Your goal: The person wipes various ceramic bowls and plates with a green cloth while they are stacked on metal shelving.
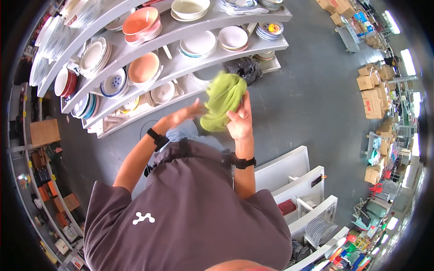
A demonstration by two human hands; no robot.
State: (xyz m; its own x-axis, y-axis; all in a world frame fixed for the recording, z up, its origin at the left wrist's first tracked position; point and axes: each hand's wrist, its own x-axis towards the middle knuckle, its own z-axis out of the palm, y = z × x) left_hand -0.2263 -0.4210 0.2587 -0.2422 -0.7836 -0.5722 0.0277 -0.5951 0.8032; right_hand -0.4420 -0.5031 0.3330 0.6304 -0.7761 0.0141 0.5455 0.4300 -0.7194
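A lime-green cloth [222, 101], bunched and slightly blurred, is held up in front of the shelves. My right hand [241, 122] grips its right side, the thumb on the near face and the other fingers partly hidden behind it. My left hand [184, 114] reaches toward the cloth's left edge with fingers stretched out; motion blurs their tips, and I cannot tell whether they touch the cloth. Beyond the cloth, a black plastic bag [244, 68] lies on the lower shelf.
A tiered white shelf [176, 43] in front carries stacked plates and bowls, including an orange bowl [141, 21] and a pinkish bowl [143, 67]. Behind me on the right stands another white rack [289, 165]. Cardboard boxes [373, 103] line the far right, across the grey floor [312, 90].
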